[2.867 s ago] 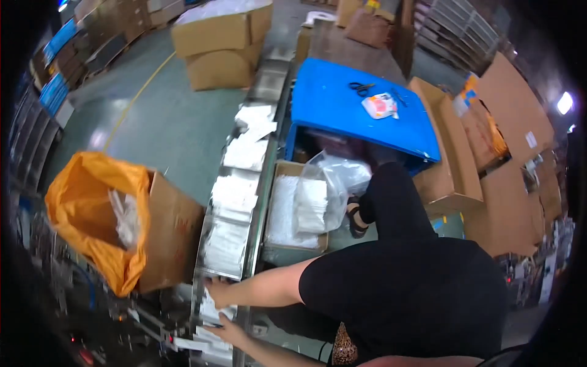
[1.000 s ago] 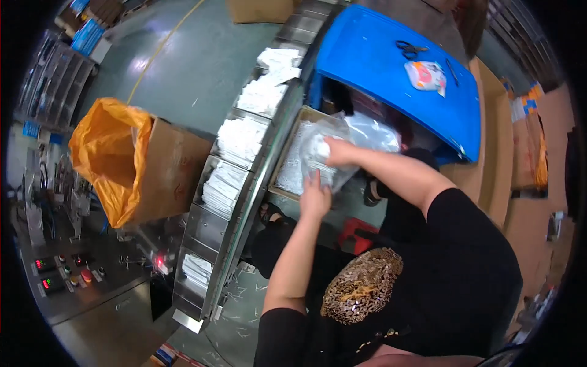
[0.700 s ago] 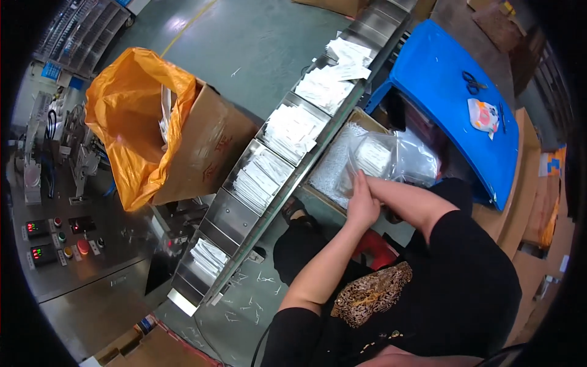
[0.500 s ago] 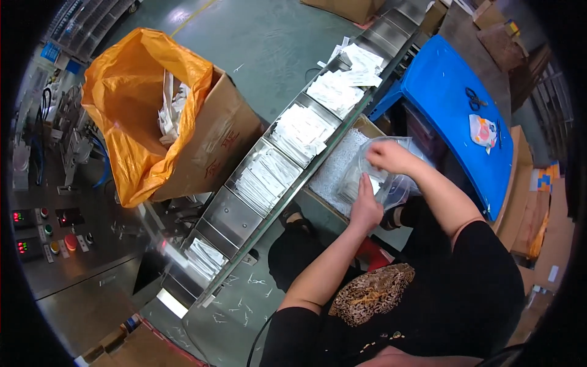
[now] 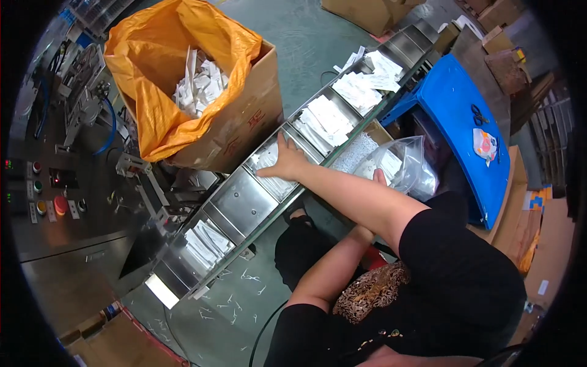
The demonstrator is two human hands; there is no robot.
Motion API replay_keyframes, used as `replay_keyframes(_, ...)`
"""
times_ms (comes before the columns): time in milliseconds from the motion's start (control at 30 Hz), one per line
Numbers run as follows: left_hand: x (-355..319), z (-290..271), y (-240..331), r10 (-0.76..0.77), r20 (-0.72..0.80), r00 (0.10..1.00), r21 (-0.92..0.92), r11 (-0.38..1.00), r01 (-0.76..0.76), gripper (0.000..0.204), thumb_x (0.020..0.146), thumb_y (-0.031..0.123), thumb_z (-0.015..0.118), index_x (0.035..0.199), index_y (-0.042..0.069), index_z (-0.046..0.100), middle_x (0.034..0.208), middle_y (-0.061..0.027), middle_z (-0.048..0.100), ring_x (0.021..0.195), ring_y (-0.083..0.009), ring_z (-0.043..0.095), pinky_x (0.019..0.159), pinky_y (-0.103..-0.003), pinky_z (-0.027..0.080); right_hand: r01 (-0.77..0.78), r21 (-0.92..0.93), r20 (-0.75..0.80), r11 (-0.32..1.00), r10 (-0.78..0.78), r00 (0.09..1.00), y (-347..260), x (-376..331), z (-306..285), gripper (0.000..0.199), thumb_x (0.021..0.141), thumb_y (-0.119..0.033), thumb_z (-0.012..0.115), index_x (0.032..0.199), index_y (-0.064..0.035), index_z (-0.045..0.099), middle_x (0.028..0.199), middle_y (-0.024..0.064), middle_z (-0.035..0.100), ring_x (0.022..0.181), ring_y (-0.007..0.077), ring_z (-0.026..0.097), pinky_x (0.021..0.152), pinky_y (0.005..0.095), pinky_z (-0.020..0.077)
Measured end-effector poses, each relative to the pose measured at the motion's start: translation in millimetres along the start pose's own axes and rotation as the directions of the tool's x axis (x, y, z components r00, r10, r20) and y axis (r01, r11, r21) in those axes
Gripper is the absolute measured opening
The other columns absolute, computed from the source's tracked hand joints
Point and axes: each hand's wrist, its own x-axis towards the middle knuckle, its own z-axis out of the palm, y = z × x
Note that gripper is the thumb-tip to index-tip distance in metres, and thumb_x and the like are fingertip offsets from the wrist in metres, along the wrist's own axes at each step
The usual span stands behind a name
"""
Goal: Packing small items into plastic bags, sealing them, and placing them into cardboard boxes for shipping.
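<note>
Change: half a second ago both hands were at the clear plastic bag (image 5: 400, 168); now the right hand (image 5: 286, 164) has crossed over to the steel conveyor (image 5: 238, 205), so a fresh stack looks to have been carried from bag to tray.
Right hand: palm down, fingers (image 5: 269, 171) spread nearly flat on a stack of white packets (image 5: 269, 160) in one conveyor compartment; pressing on it, not gripping it.
Left hand: only a fingertip (image 5: 380, 177) shows past the right forearm, at the edge of the bag; whether it is open or closed I cannot tell.
Packets: more white stacks (image 5: 330, 117) lie in the compartments further up the line; the compartment just below the hand (image 5: 241, 202) is bare steel.
Nearby: cardboard box with orange liner (image 5: 183, 79) beside the conveyor, holding loose white packets; blue tabletop (image 5: 465, 147) with scissors (image 5: 478, 115).
</note>
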Motion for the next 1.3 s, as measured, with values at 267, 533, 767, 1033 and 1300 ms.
replay_keyframes(267, 7, 26, 7, -0.245, -0.015, 0.97, 0.121, 0.962, 0.245, 0.057, 0.093, 0.034, 0.031, 0.134, -0.003, 0.015, 0.136, -0.0215, 0.022, 0.126, -0.0263, 0.024, 0.104, -0.035, 0.017, 0.074, -0.084, 0.121, 0.994, -0.064, 0.991, -17, -8, -1, 0.114, 0.053, -0.053, 0.072, 0.135, -0.002, 0.013, 0.12, 0.0261, 0.044, 0.108, 0.0378, 0.046, 0.092, 0.0357, 0.0371)
replay_keyframes(533, 8, 44, -39, -0.135, -0.011, 0.991, -0.386, 0.915, 0.12, 0.063, 0.087, 0.042, 0.043, 0.132, 0.003, 0.023, 0.134, -0.0159, 0.03, 0.12, -0.0266, 0.034, 0.1, -0.037, 0.025, 0.138, 0.3, 0.05, 0.944, -0.16, 0.986, -3, -7, -14, 0.091, 0.055, -0.027, 0.075, 0.129, -0.0021, 0.028, 0.116, 0.0244, 0.048, 0.108, 0.0306, 0.048, 0.092, 0.0313, 0.0369)
replay_keyframes(767, 12, 9, -15, -0.148, 0.08, 0.986, -0.161, 0.974, 0.159, 0.059, 0.08, 0.035, 0.053, 0.13, 0.013, 0.03, 0.131, -0.0136, 0.037, 0.115, -0.0298, 0.041, 0.093, -0.036, 0.036, 0.203, 0.511, -0.1, 0.835, -0.177, 0.979, 37, -15, -59, 0.074, 0.061, -0.011, 0.071, 0.124, -0.0011, 0.032, 0.107, 0.0138, 0.053, 0.099, 0.0223, 0.051, 0.086, 0.0303, 0.0407)
replay_keyframes(1033, 20, 14, -21, -0.294, 0.021, 0.956, -0.085, 0.952, 0.294, 0.076, 0.069, 0.004, 0.052, 0.135, 0.0, 0.014, 0.135, -0.0249, 0.024, 0.12, -0.0373, 0.033, 0.095, -0.039, 0.034, 0.104, 0.979, -0.045, 0.174, -0.316, 0.948, 144, -75, -145, 0.072, 0.06, -0.012, 0.073, 0.123, -0.0018, 0.039, 0.11, 0.0107, 0.054, 0.101, 0.0217, 0.053, 0.087, 0.0362, 0.0433)
replay_keyframes(1300, 20, 33, -36, -0.315, -0.061, 0.947, -0.395, 0.879, 0.267, 0.079, 0.066, 0.006, 0.05, 0.134, -0.006, 0.01, 0.136, -0.0265, 0.02, 0.127, -0.037, 0.02, 0.104, -0.035, 0.02, -0.044, 0.204, -0.163, 0.978, 0.078, 0.983, 252, -143, -127, 0.086, 0.058, -0.019, 0.073, 0.13, -0.0104, 0.028, 0.12, 0.0179, 0.046, 0.109, 0.0321, 0.047, 0.092, 0.0353, 0.0377)
